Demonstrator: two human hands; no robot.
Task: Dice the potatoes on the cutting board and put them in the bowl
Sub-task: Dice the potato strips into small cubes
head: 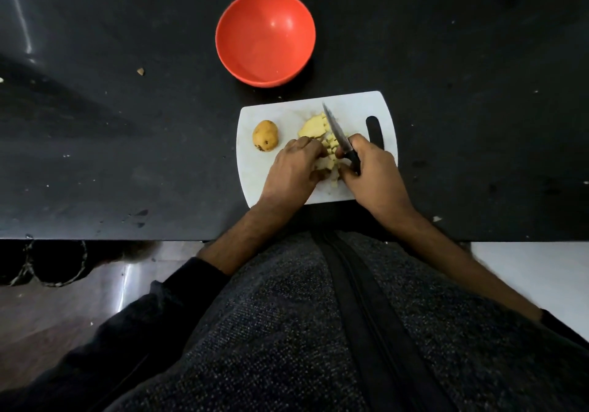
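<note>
2 hands work over the cutting board (287, 110) — right hand (371, 169) grips the knife (338, 131), left hand (294, 164) curls on potato dice (330, 152); 1 whole potato (265, 135) waits beside.

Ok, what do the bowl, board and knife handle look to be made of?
Bowl: likely plastic, glossy red, with soft highlights inside. Board: probably plastic, matte white, thin, with rounded corners and a moulded grip slot. Knife handle: dark and smooth, plastic at a guess, mostly hidden in the right hand; the blade looks like metal.
</note>
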